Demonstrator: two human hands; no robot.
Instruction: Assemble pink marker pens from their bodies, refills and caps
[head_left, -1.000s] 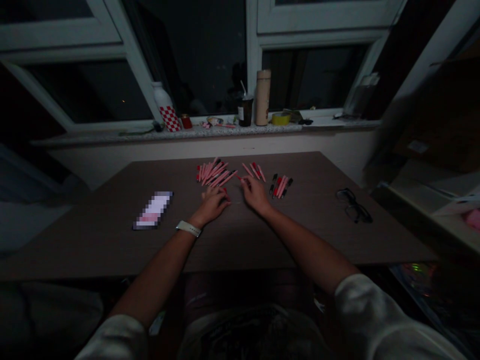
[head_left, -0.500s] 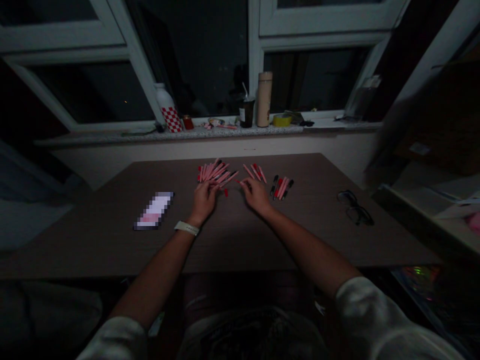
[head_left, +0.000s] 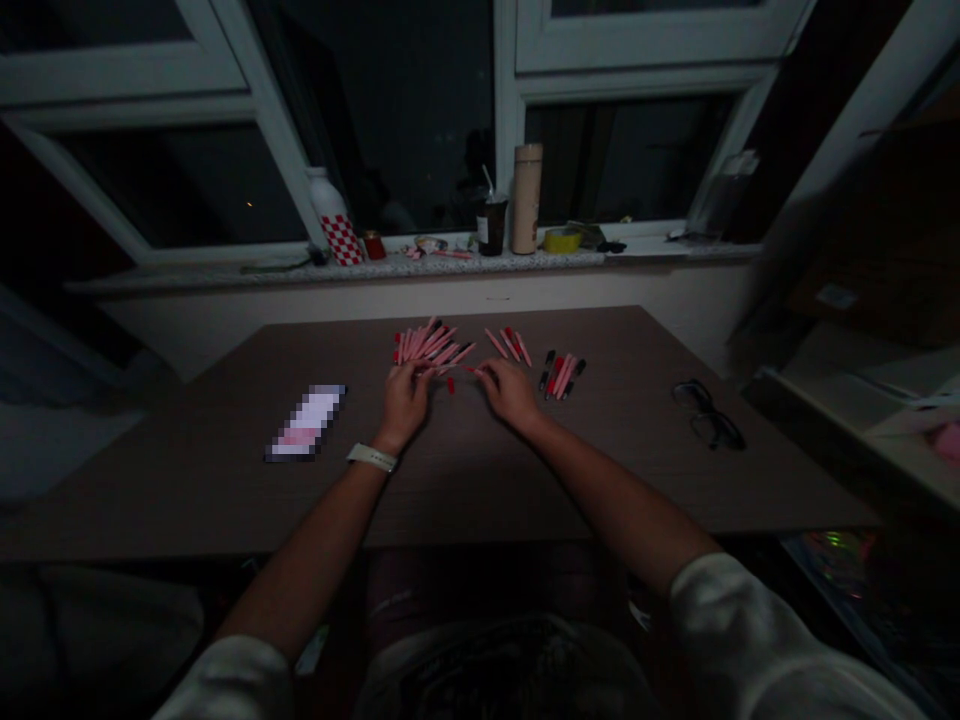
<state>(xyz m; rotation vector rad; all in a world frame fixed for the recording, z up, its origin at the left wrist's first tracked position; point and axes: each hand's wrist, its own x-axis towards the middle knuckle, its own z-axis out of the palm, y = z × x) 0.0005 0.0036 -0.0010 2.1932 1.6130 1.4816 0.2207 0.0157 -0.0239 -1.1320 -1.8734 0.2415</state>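
Pens [head_left: 426, 343] lie heaped at eleven o'clock from the gap between the person's hands, with a trio [head_left: 514, 345] at one and a row [head_left: 562, 376] at three. The left hand [head_left: 406, 398] pinches a thin pale part [head_left: 447, 367] pointing to three o'clock; the right hand [head_left: 513, 388] has its fingertips closed on a red-tipped part [head_left: 472, 371] facing it (too dim to tell whether the two touch). A loose red cap [head_left: 451, 385] rests on the desk [head_left: 480, 470] at six o'clock, just below the gap. The parts are best held level and in one line, gripped near the facing ends and lightly, since pieces this slim could bend or slip; low fingers might roll the cap away.
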